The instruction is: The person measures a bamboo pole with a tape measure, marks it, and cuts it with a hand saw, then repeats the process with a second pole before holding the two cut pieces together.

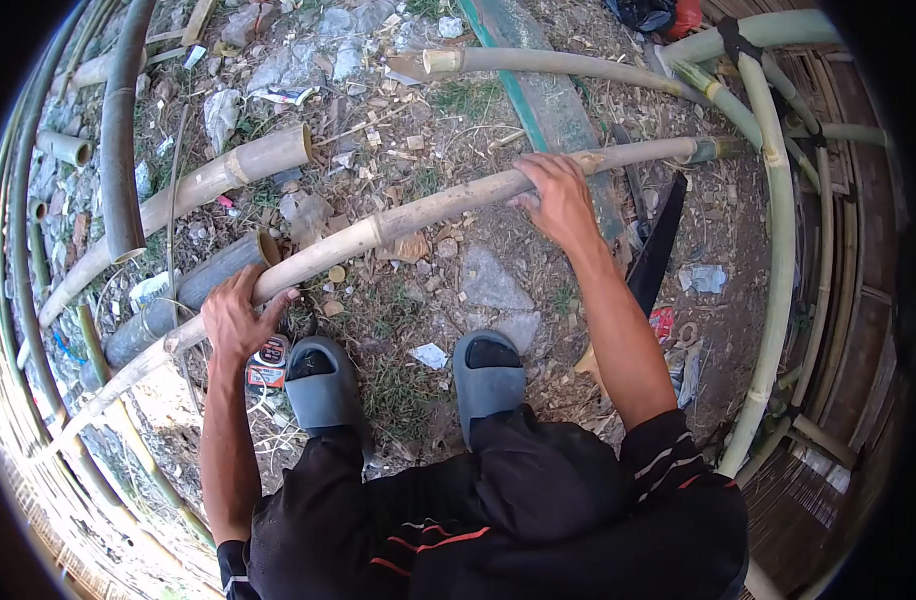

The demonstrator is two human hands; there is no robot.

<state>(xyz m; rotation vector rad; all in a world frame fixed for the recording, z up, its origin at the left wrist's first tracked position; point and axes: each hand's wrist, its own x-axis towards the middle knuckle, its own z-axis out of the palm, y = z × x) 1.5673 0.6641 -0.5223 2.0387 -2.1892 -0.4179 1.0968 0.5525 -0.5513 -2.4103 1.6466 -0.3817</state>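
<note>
Black clothing (538, 500), both hands (238, 315) (558, 200) gripping bamboo pole (428, 214)

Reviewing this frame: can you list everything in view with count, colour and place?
Held bamboo pole: one, pale tan, across the middle
Other bamboo poles: many, green, tan and grey, left, top and right
Board: one, green-edged, top centre
Long blade: one, black, beside right forearm
Tape measure: one, red and black, beside left forearm
Wood chips: many, pale, on ground
Stones: several, grey, on ground
Sandals: two, grey, on feet
Hands: two, bare; left hand and right hand on held pole
</note>
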